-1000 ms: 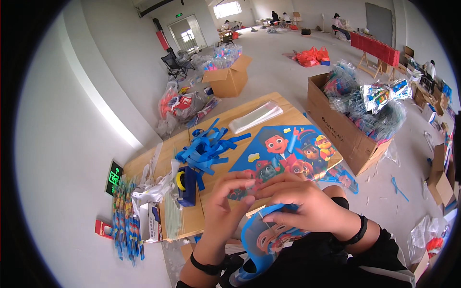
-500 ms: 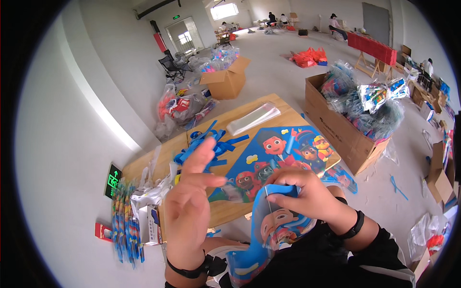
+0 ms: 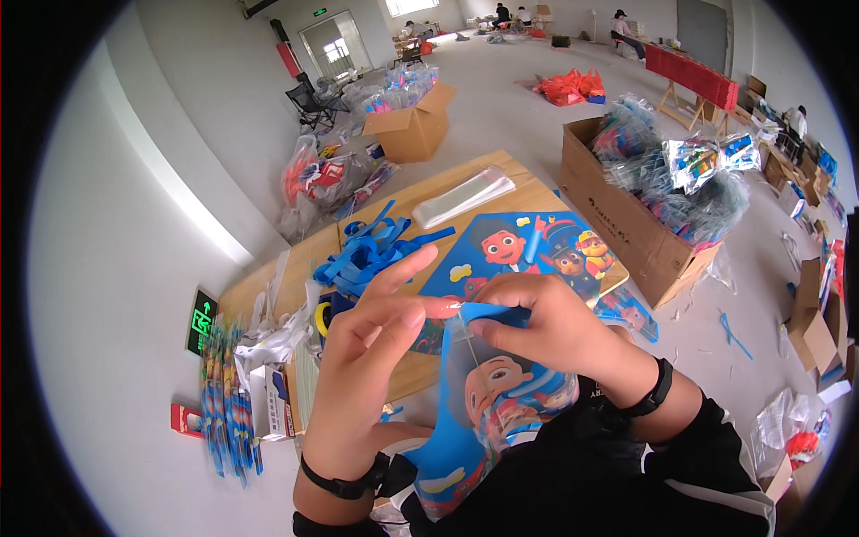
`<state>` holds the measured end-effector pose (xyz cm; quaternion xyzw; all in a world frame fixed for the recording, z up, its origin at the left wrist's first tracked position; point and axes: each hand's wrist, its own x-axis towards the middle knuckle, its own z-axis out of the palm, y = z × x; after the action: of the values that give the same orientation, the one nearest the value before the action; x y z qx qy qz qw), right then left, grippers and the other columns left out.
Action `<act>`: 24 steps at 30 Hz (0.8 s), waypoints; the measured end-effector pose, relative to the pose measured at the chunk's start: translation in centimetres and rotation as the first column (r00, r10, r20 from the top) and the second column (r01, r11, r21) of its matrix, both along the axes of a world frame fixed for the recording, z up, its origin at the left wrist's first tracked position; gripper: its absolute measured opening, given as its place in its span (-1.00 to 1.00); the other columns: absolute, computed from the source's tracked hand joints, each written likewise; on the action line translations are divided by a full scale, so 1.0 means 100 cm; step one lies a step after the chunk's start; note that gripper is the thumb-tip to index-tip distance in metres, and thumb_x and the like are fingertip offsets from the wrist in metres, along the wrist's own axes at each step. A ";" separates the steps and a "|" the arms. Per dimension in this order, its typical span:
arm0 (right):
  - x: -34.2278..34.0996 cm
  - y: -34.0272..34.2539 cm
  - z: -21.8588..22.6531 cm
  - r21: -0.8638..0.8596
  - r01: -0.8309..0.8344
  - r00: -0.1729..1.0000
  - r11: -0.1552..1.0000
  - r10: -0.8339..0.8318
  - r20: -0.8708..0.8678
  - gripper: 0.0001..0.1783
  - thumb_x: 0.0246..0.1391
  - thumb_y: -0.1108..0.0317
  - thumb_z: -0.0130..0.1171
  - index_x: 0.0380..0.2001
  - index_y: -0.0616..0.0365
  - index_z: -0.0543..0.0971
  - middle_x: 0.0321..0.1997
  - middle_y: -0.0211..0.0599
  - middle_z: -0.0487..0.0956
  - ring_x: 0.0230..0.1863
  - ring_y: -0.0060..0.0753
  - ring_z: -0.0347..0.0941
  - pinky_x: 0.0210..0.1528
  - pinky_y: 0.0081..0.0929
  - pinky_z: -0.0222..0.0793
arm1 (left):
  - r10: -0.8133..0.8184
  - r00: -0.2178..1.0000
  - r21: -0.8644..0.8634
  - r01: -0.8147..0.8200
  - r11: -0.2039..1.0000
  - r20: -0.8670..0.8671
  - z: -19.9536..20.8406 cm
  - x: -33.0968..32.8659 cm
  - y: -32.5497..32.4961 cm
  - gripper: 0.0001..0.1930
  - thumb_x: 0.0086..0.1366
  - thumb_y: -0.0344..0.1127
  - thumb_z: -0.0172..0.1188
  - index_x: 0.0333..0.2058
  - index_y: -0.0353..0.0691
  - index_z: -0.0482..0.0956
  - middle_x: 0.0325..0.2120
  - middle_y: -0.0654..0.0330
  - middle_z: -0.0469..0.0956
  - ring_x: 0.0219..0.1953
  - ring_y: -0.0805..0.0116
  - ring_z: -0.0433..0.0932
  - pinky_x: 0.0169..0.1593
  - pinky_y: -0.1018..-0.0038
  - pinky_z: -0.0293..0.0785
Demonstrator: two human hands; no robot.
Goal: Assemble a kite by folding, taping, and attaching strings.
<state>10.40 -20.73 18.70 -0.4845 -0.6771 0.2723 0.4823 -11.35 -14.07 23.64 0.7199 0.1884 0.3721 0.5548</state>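
My right hand (image 3: 537,322) pinches the top corner of a blue cartoon-printed kite sail (image 3: 497,385), which hangs folded over my lap. A thin pale line, rod or seam, runs down from that corner. My left hand (image 3: 371,349) has its fingers apart; the index fingertip reaches the corner beside my right thumb, apparently touching it. Beyond my hands, another blue printed sail (image 3: 501,246) lies flat on the wooden table (image 3: 358,394). A heap of blue ribbon strips (image 3: 371,251) lies to its left, with a stack of clear plastic sleeves (image 3: 461,197) behind.
On the right stands a large carton (image 3: 626,224) full of plastic-wrapped packs. An open carton (image 3: 412,130) sits beyond the table. Long printed packs (image 3: 228,407) and a white box (image 3: 271,403) are at the table's left, near the wall. Other people work far off.
My left hand has moved right and its index finger now meets the sail's corner. My right hand has risen slightly and shifted left with the sail.
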 end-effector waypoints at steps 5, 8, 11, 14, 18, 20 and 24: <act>-0.002 0.002 -0.002 0.028 0.061 0.996 0.998 -0.063 0.064 -0.77 0.07 0.46 0.34 -0.18 0.30 0.67 -0.21 -0.18 0.67 -0.24 -0.33 0.58 -0.14 -0.43 0.46 | 0.029 0.999 -0.001 -0.029 1.000 -0.031 -0.002 0.001 0.001 -0.75 0.41 -0.30 0.13 -0.12 -0.25 0.74 0.31 -0.06 0.37 0.36 0.15 0.31 0.37 0.14 0.16; -0.003 0.002 -0.004 0.062 0.104 0.989 0.993 -0.109 0.097 -0.75 0.07 0.43 0.35 -0.16 0.28 0.67 -0.18 -0.18 0.68 -0.22 -0.29 0.60 -0.13 -0.43 0.48 | 0.047 0.998 0.025 -0.046 0.999 -0.049 -0.002 0.002 0.001 -0.74 0.42 -0.28 0.13 -0.12 -0.26 0.74 0.31 -0.05 0.36 0.36 0.17 0.33 0.35 0.16 0.18; -0.003 0.001 0.000 0.036 0.094 0.989 0.995 -0.098 0.107 -0.73 0.05 0.41 0.36 -0.15 0.25 0.67 -0.15 -0.18 0.68 -0.19 -0.23 0.62 -0.11 -0.43 0.49 | 0.053 0.997 0.029 -0.052 0.998 -0.049 -0.003 0.003 0.003 -0.74 0.43 -0.28 0.13 -0.12 -0.27 0.74 0.31 -0.05 0.35 0.35 0.18 0.34 0.34 0.18 0.22; -0.005 0.001 0.001 0.028 0.113 0.986 0.993 -0.115 0.118 -0.72 0.04 0.41 0.38 -0.15 0.24 0.68 -0.13 -0.19 0.68 -0.16 -0.22 0.63 -0.09 -0.42 0.50 | 0.057 0.998 0.026 -0.057 0.998 -0.032 -0.005 0.003 0.005 -0.73 0.44 -0.27 0.13 -0.12 -0.28 0.74 0.30 -0.06 0.35 0.35 0.17 0.34 0.33 0.18 0.24; -0.006 0.001 0.001 0.043 0.113 0.986 0.993 -0.118 0.119 -0.72 0.04 0.40 0.39 -0.16 0.24 0.68 -0.13 -0.19 0.68 -0.15 -0.22 0.63 -0.08 -0.40 0.50 | 0.086 0.996 0.067 -0.085 0.994 -0.022 -0.011 0.003 0.009 -0.74 0.43 -0.26 0.14 -0.15 -0.28 0.75 0.29 -0.08 0.36 0.36 0.15 0.33 0.33 0.15 0.24; -0.006 0.002 0.001 0.033 0.105 0.987 0.994 -0.108 0.121 -0.73 0.05 0.40 0.39 -0.17 0.24 0.68 -0.12 -0.19 0.68 -0.14 -0.22 0.63 -0.07 -0.40 0.50 | 0.093 0.995 0.069 -0.091 0.993 -0.025 -0.012 0.002 0.008 -0.74 0.43 -0.26 0.14 -0.16 -0.28 0.75 0.29 -0.08 0.37 0.36 0.15 0.33 0.33 0.14 0.24; -0.006 0.003 -0.002 0.055 0.127 0.983 0.990 -0.134 0.129 -0.75 0.05 0.40 0.38 -0.18 0.24 0.68 -0.12 -0.20 0.68 -0.15 -0.22 0.63 -0.08 -0.40 0.50 | 0.095 0.995 0.069 -0.093 0.993 -0.026 -0.011 0.002 0.006 -0.74 0.43 -0.26 0.14 -0.16 -0.27 0.75 0.29 -0.08 0.37 0.36 0.14 0.32 0.33 0.13 0.24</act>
<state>9.76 -20.41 18.48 -0.5335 -0.6807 0.1914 0.4641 -11.11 -13.43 22.58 0.7340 0.2174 0.3933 0.5092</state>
